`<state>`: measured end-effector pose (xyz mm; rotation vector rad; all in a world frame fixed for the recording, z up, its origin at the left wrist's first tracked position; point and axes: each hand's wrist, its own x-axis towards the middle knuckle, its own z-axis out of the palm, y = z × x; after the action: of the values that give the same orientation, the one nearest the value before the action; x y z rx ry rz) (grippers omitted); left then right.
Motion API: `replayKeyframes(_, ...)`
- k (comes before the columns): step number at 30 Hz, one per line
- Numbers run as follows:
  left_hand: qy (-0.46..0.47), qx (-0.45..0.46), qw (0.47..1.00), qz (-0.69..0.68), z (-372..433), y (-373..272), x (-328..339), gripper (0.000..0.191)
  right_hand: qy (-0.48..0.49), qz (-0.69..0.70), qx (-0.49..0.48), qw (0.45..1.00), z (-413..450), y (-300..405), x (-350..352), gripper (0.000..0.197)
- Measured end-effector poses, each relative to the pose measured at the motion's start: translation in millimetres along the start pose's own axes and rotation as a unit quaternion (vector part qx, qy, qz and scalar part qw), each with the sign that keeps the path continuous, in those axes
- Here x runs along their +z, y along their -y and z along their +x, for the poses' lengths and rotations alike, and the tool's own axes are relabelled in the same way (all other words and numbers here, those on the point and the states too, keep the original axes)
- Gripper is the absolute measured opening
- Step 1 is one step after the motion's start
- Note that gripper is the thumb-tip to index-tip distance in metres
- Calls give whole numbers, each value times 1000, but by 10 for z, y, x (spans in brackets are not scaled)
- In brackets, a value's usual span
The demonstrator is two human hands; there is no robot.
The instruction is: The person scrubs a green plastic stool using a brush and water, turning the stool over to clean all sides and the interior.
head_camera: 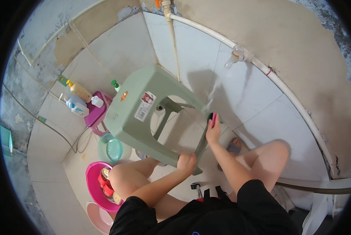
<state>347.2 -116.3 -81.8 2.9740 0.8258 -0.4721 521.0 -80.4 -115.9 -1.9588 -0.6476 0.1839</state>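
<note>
A pale green plastic stool (pixel 140 88) is held tilted on its side before me, its legs pointing towards me and to the right. My left hand (pixel 187 162) grips one of its near legs. In my right hand (pixel 213 133) is a pink scrub brush (pixel 214 119) with dark bristles, pressed against a leg on the right side. Water (pixel 214 91) runs from a clear-looking tap (pixel 235 55) on the wall onto the stool beside the brush. A label with a printed code (pixel 145 106) and a small orange sticker (pixel 124 96) are stuck to the stool.
Several pump bottles (pixel 80 91) stand on a purple stool (pixel 94 114) by the left wall. A teal basin (pixel 113 149), a magenta basin (pixel 93 188) holding red items, and a pale pink basin (pixel 97 218) sit at my left. A white pipe (pixel 205 29) runs along the tiled wall.
</note>
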Motion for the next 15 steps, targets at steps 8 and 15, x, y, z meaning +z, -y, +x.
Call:
replayKeyframes(8,40,62,996,44,-158,-438,306,23,100,70,-61,991,659,159,-281,35)
replayKeyframes(15,2,65,990,125,-56,-571,752,28,295,207,11,933,982,940,-481,43)
